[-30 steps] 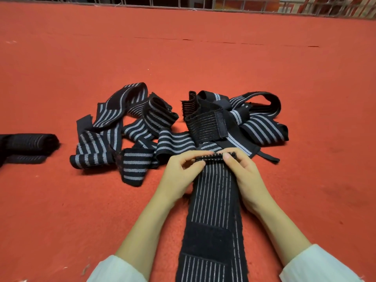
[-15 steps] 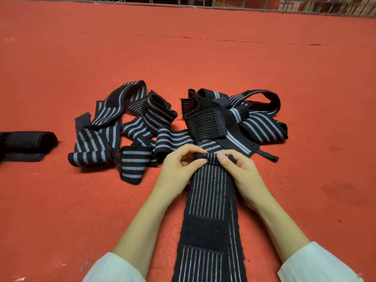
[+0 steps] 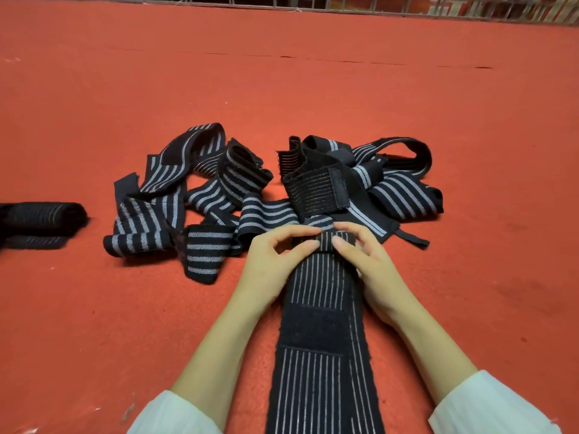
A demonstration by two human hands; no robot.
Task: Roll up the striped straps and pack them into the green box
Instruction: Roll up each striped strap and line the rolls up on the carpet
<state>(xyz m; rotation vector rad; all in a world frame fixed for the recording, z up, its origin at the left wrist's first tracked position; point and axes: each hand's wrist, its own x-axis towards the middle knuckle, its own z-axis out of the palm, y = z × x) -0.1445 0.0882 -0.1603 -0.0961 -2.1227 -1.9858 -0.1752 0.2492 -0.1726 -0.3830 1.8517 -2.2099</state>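
A long black strap with thin white stripes (image 3: 322,371) lies flat on the red surface, running from the bottom edge up to my hands. Its far end is turned into a small tight roll (image 3: 329,241). My left hand (image 3: 275,261) and my right hand (image 3: 366,264) pinch that roll from either side, fingertips curled over it. Behind the roll lies a tangled pile of loose striped straps (image 3: 250,198). No green box is in view.
A rolled dark strap (image 3: 44,216) sits at the far left edge with another flat piece under it. The red surface (image 3: 313,89) stretches far back to a metal railing (image 3: 344,4) along the top.
The strap's far end has been turned over into a thicker roll, and both hands have shifted slightly toward me with it.
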